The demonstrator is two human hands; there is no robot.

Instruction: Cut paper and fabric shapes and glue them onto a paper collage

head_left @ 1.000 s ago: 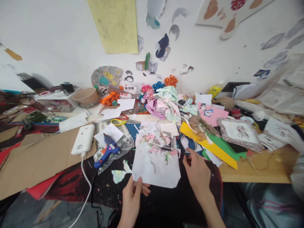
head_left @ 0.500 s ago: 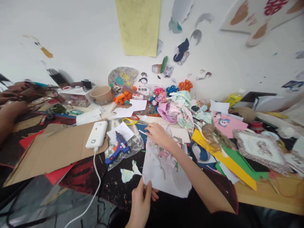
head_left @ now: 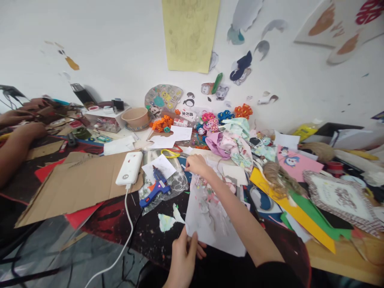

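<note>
A white paper sheet [head_left: 201, 224] with scraps and threads lying on it reaches over the table's front edge. My left hand [head_left: 187, 250] pinches its near left corner between thumb and fingers. At the sheet's far end is my right hand [head_left: 196, 165], its fingers drawn together; what they hold, if anything, is too small to make out. To the left, a blue glue gun [head_left: 156, 188] rests on a clear plastic bag. Pale green fabric scraps [head_left: 166, 222] lie beside the sheet's left edge.
A white power bank [head_left: 129, 168] with a cable sits on cardboard [head_left: 75, 188]. Cloth [head_left: 237, 144], crochet flowers and a tan bowl [head_left: 135, 117] stand along the wall. Yellow and green sheets, twine [head_left: 274, 176] and a frame [head_left: 342, 196] are at right. Another person's hands work at far left.
The view has shifted left, so everything appears further right. My right hand's fingers have drawn closer together near the sheet's far end. My left hand keeps its hold on the corner.
</note>
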